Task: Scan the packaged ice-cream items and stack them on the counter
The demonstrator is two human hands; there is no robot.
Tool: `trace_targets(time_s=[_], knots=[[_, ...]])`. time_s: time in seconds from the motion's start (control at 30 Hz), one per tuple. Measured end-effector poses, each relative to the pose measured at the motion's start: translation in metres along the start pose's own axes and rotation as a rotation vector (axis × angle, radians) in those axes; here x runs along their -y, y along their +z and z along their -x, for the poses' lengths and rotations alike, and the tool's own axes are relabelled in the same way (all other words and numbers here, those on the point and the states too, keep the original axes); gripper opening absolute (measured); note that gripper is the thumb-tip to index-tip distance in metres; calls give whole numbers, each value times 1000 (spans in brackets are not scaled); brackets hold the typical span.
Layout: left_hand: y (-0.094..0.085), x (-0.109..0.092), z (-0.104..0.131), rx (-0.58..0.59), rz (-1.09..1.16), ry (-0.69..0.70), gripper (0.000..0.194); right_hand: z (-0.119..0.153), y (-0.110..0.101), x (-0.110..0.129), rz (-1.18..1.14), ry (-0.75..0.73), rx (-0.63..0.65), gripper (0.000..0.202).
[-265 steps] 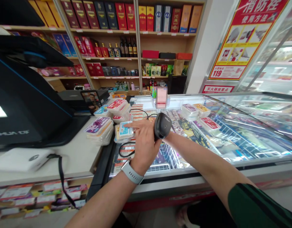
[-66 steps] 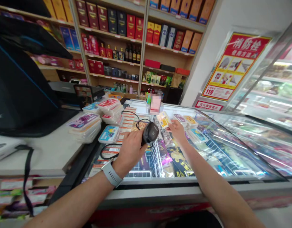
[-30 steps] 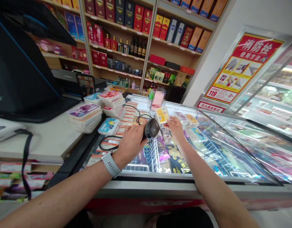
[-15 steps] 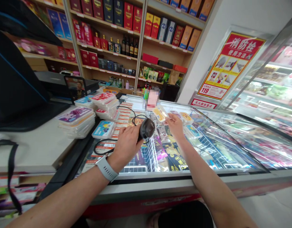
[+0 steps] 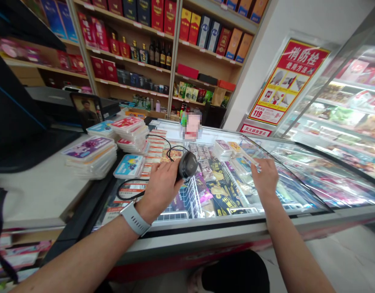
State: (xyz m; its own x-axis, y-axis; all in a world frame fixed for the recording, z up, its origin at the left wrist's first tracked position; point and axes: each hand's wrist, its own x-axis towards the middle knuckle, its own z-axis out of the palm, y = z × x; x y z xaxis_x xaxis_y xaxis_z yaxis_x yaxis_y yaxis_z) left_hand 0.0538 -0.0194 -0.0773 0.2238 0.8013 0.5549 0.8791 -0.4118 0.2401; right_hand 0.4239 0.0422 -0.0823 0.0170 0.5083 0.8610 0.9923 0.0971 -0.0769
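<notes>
My left hand (image 5: 163, 183), with a grey watch on its wrist, is wrapped round a black handheld barcode scanner (image 5: 188, 165) with a cable, held above the glass-topped chest freezer. To the right, my right hand (image 5: 266, 177) pinches the edge of a flat clear plastic box (image 5: 250, 158), seen nearly side-on and partly hidden by the fingers. Just beyond that box, a stack of similar boxes with purple labels (image 5: 223, 149) and a yellow-labelled box (image 5: 235, 148) rest on the freezer. Left of the scanner lies a blue-labelled box (image 5: 129, 166).
On the left counter (image 5: 31, 195) stand stacks of boxes with purple labels (image 5: 89, 156) and red labels (image 5: 130, 130). A phone (image 5: 87, 110) leans behind them. Wire baskets (image 5: 191, 199) and bagged goods (image 5: 220, 191) show inside the freezer. Shelves of bottles and gift boxes line the back.
My right hand has moved right with the plastic box, away from the scanner, and the box has turned side-on. My left hand keeps the scanner in nearly the same place. The view has shifted slightly.
</notes>
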Motion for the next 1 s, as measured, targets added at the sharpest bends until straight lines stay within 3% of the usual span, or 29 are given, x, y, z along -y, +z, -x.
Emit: trace_targets(time_s=[0.33,0.73,0.9,1.0], knots=[[1,1,-1,-14,-35,-10,49,13,0,0,129,-77,121,23],[0,1,0,-20,-3,-19,51,17,5,1,172,-124,156,26],[-2,0,0,-28,15,-32,51,13,2,17,56,-147,112,31],[-5,-1,1,-26,42,-37,53,8,7,37,-130,-251,174,31]])
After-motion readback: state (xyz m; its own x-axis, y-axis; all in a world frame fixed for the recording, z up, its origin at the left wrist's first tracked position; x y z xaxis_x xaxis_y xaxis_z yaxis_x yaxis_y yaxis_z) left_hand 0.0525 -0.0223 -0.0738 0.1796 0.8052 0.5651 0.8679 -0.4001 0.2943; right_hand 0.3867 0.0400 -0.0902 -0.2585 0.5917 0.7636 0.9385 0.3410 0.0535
